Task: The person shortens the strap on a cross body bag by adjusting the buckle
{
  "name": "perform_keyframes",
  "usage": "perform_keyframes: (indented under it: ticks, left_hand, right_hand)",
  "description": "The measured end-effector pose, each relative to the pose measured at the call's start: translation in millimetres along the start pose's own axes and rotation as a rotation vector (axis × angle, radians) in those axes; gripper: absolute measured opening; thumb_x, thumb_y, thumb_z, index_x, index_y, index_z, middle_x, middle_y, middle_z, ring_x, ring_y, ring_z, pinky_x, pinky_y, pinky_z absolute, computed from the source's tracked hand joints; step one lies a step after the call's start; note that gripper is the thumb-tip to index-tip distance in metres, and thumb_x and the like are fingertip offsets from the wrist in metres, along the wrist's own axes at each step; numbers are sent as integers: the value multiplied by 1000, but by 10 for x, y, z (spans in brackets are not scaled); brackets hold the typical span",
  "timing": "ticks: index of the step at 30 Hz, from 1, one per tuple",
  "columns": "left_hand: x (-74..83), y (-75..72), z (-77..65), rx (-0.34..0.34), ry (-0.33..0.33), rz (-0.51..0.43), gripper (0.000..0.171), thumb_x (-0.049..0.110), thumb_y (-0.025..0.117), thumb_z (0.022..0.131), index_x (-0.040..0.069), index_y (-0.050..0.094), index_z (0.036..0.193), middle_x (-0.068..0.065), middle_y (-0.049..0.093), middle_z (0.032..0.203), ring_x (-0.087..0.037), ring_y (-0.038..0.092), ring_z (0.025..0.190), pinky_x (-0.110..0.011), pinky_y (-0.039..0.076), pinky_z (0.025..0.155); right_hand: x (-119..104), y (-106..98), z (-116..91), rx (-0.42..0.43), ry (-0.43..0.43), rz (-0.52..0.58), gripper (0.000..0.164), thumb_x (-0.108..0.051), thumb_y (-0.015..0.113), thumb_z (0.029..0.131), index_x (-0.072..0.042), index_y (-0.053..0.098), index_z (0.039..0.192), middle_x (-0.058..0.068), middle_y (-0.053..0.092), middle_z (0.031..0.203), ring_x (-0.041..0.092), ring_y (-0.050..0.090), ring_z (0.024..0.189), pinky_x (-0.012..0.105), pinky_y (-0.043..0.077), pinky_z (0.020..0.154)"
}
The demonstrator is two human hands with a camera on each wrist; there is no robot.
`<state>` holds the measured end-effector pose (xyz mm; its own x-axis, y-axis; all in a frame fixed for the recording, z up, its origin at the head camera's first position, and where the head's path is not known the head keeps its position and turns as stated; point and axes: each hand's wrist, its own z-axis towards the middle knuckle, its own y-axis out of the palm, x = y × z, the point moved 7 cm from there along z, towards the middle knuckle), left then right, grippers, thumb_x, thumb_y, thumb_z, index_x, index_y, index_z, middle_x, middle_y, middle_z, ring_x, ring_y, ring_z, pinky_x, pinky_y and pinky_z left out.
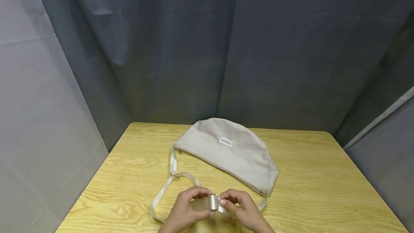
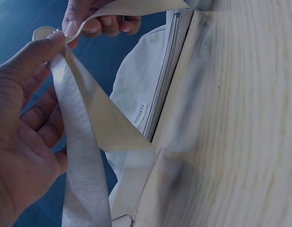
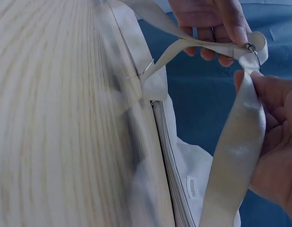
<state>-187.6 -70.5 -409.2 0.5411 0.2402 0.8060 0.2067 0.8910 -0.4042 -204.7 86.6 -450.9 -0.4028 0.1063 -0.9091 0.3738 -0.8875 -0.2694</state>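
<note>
A pale beige fabric bag with a small white label lies on the table, its zipped edge facing the hands. From its two ends runs a beige webbing strap, raised and looped in front of it. My left hand pinches the strap between thumb and fingers close to a metal slider buckle, where the webbing folds over in a small loop. Just beside it my right hand pinches the webbing on the other side of the buckle. In the right wrist view, a wide length of strap hangs down from the right fingers.
The wood-grain table extends on both sides of the bag. A dark curtain hangs behind its far edge, and a grey one at the left. Another metal strap fitting lies near the bag's left end.
</note>
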Motion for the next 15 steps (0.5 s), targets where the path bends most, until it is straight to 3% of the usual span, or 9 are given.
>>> perform_keyframes:
  ticks: [8, 15]
  left_hand:
    - [28, -58, 14, 29, 18, 48, 39, 2, 82, 65, 5, 66, 100, -2, 67, 96, -21, 61, 83, -37, 50, 70]
    - [1, -93, 17, 32, 3, 27, 38, 1, 81, 66, 4, 66, 101, -3, 67, 96, -23, 61, 84, -39, 50, 70]
  right_hand:
    - [118, -82, -44, -61, 72, -18, 18, -12, 61, 90, -4, 64, 106, 6, 66, 81, 5, 55, 63, 25, 48, 53]
    - [179, -221, -92, -20, 49, -88, 9, -11, 61, 90, -6, 67, 95, 2, 65, 85, 4, 54, 65, 24, 47, 52]
